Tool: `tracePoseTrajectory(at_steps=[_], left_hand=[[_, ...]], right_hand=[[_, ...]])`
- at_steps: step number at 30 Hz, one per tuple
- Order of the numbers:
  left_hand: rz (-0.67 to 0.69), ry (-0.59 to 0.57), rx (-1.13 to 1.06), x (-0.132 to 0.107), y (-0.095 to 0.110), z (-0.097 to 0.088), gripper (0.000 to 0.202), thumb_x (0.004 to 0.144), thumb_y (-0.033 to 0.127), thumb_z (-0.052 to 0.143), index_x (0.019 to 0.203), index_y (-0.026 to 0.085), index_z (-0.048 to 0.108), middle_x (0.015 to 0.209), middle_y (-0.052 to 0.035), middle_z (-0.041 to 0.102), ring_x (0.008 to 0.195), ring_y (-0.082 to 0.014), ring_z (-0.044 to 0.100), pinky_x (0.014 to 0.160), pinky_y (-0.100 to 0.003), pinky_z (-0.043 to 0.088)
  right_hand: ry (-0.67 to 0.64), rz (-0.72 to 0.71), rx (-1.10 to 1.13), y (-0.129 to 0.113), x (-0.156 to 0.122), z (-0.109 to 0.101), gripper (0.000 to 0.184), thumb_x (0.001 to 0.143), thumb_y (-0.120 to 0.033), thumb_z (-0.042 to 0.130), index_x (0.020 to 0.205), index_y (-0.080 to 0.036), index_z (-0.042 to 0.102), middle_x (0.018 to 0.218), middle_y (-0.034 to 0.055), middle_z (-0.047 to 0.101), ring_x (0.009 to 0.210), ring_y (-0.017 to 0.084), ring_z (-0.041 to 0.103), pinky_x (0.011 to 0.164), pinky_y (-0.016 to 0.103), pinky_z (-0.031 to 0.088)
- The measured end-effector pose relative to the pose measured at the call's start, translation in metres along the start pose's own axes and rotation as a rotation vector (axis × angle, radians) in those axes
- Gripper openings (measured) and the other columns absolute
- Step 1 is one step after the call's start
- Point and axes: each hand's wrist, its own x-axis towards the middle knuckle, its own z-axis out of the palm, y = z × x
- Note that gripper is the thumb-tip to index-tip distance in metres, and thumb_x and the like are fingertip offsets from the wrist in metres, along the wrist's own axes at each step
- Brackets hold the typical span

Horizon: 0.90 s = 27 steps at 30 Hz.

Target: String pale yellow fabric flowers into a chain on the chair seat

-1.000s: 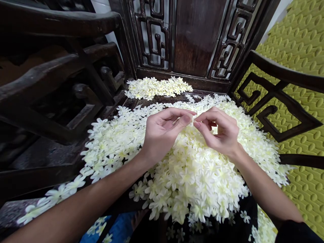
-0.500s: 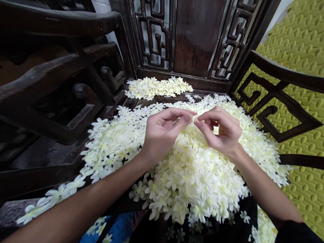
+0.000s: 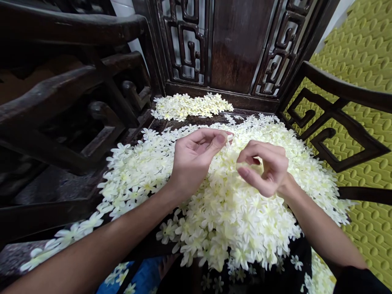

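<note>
A large heap of pale cream fabric flowers (image 3: 232, 212) covers the seat of a dark carved wooden chair (image 3: 239, 49). My left hand (image 3: 196, 157) hovers above the heap with thumb and forefinger pinched on a small cream flower piece (image 3: 229, 137). My right hand (image 3: 265, 167) hangs just to its right and a little lower, fingers curled in, thumb and forefinger closed together; what it holds, if anything, is too small to make out. The two hands are a few centimetres apart.
A smaller separate pile of flowers (image 3: 191, 105) lies at the back of the seat against the carved backrest. Dark wooden armrests (image 3: 333, 122) flank both sides. A green textured mat (image 3: 364, 53) lies to the right. Blue cloth (image 3: 147, 277) shows below the front edge.
The fingertips were joined together over the heap. Now the right hand has pulled away, down and to the right, and the left hand keeps the small flower piece.
</note>
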Motion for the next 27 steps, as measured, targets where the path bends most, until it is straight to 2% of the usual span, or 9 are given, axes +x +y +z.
tracePoseTrajectory(at_steps=[3, 5, 10, 27], left_hand=[[0.02, -0.022, 0.005, -0.002, 0.0014, 0.0017, 0.012, 0.085, 0.034, 0.074, 0.084, 0.022, 0.075, 0.1, -0.0062, 0.076, 0.094, -0.0186, 0.07, 0.088, -0.033, 0.056], [0.035, -0.028, -0.001, -0.0031, 0.0019, 0.0025, 0.011, 0.085, 0.033, 0.074, 0.083, 0.022, 0.075, 0.099, -0.0058, 0.076, 0.094, -0.0186, 0.07, 0.09, -0.033, 0.055], [0.04, -0.032, 0.008, -0.0035, 0.0019, 0.0026, 0.012, 0.085, 0.034, 0.074, 0.084, 0.023, 0.075, 0.099, -0.0054, 0.076, 0.095, -0.0188, 0.07, 0.092, -0.034, 0.055], [0.031, -0.028, 0.023, -0.0045, 0.0027, 0.0036, 0.01, 0.085, 0.034, 0.075, 0.083, 0.024, 0.076, 0.099, -0.0056, 0.076, 0.096, -0.0198, 0.07, 0.092, -0.034, 0.056]], right_hand=[[0.174, 0.0, -0.158, 0.0023, 0.0013, 0.0016, 0.013, 0.081, -0.011, 0.07, 0.092, -0.018, 0.069, 0.059, -0.0043, 0.052, 0.048, 0.009, 0.043, 0.043, 0.024, 0.033], [0.203, 0.028, -0.221, 0.0021, 0.0015, 0.0021, 0.019, 0.08, -0.011, 0.073, 0.097, -0.018, 0.071, 0.059, -0.0047, 0.051, 0.049, 0.009, 0.042, 0.045, 0.025, 0.034], [0.189, 0.049, -0.243, -0.0006, 0.0006, 0.0019, 0.023, 0.082, -0.01, 0.073, 0.103, -0.02, 0.072, 0.062, -0.0041, 0.051, 0.052, 0.009, 0.043, 0.047, 0.026, 0.036], [0.181, 0.077, -0.261, -0.0006, 0.0014, 0.0003, 0.02, 0.083, -0.014, 0.074, 0.102, -0.022, 0.072, 0.063, -0.0037, 0.052, 0.052, 0.01, 0.044, 0.047, 0.026, 0.038]])
